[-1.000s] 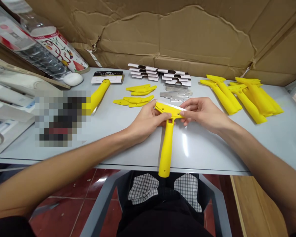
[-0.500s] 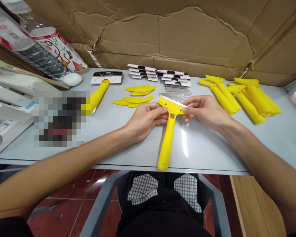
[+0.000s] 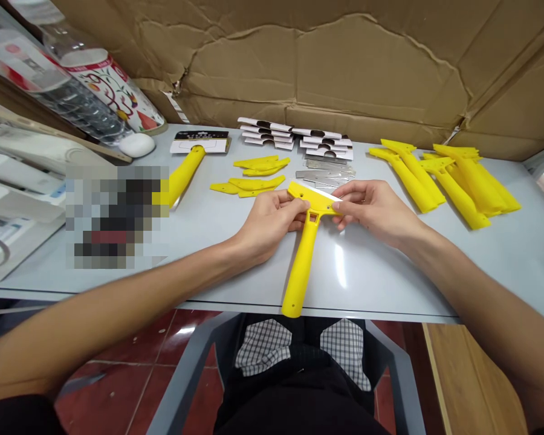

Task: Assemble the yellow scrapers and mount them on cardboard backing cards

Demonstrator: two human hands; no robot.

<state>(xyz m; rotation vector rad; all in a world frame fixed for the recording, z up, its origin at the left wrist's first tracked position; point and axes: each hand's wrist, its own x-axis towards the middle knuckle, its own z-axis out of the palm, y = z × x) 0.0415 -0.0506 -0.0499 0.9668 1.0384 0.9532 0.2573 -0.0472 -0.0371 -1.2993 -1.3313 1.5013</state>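
A yellow scraper (image 3: 301, 260) is held between both hands above the front of the table, its handle pointing toward me. My left hand (image 3: 276, 223) pinches the left part of its head, thumb on top near the neck. On the right end of the head, my right hand (image 3: 369, 208) grips with thumb and fingers closed. A thin pale strip shows along the head's far edge. Just beyond lie loose metal blades (image 3: 326, 175). To the left of them are several yellow cover pieces (image 3: 254, 184). The fingertips under the head are partly hidden.
Yellow scraper handles (image 3: 471, 181) lie in a group at the right. White-and-black cards (image 3: 320, 142) are stacked at the back. A carded scraper (image 3: 188, 169) lies left, beside a blurred patch. Bottles (image 3: 113, 90) stand far left; cardboard (image 3: 321, 60) lines the back.
The scraper has tilted slightly, its handle end swinging a little left and toward me. Both hands keep their hold on its head. The whole view has shifted slightly.
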